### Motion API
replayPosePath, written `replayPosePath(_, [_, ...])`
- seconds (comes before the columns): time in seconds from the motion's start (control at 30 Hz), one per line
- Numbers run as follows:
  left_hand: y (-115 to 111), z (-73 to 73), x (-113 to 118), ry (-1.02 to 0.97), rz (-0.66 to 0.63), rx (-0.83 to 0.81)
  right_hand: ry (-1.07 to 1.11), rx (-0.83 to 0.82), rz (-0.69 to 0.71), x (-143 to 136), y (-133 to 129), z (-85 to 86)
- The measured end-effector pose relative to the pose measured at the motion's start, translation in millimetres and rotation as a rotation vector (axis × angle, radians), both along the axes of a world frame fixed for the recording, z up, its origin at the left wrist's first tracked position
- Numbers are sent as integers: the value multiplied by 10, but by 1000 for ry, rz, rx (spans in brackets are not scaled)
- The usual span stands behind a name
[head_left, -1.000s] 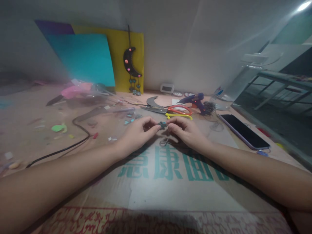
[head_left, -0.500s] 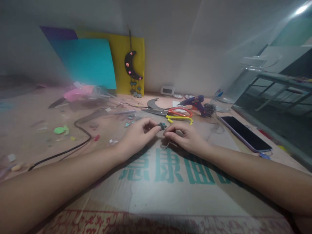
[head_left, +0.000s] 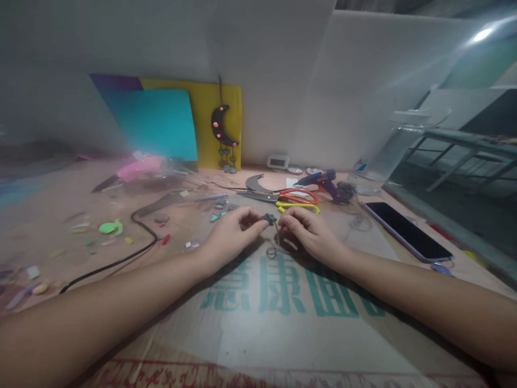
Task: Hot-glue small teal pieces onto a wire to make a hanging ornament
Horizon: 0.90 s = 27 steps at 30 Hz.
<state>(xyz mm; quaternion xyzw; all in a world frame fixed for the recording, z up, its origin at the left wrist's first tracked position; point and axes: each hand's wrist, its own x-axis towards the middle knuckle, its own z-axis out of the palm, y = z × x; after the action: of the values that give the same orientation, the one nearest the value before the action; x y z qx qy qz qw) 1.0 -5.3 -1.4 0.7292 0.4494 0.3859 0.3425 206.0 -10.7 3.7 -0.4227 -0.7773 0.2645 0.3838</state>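
Observation:
My left hand (head_left: 236, 233) pinches a small dark flower-shaped piece (head_left: 269, 218) between thumb and fingertips. From beside this piece a thin grey cord (head_left: 277, 235) runs down and ends in a small loop near the table. Just to the right, my right hand (head_left: 309, 229) has its thumb and fingers pressed together close to the cord's upper part. What lies between those fingertips is hidden. Behind my left hand are several small turquoise-and-dark pieces (head_left: 215, 217). Scissors (head_left: 283, 199) with red and yellow handles lie just behind my hands.
A dark crescent ornament (head_left: 220, 126) hangs before a yellow board (head_left: 232, 118). A grey crescent (head_left: 256, 183), a purple glue gun (head_left: 329, 186) and a clear jug (head_left: 375, 161) stand or lie behind. A phone (head_left: 410, 231) lies right; a black cable (head_left: 141, 245) and scraps lie left.
My head view has tilted up, so everything sits lower in the picture. My right hand has drawn slightly away from the left, and more of the cord shows between them.

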Motion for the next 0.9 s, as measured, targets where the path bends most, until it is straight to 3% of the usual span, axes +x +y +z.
replayPosePath(0.37, [-2, -6, -24, 32, -59, -20, -140, 3, 36, 0, -6, 48])
replayPosePath(0.63, [42, -65, -23, -50, -109, -8, -48, -94, 4, -12, 11, 75])
replayPosePath(0.9, [-18, 5, -4, 71, -108, 47, -79, -26, 51, -3, -1, 61])
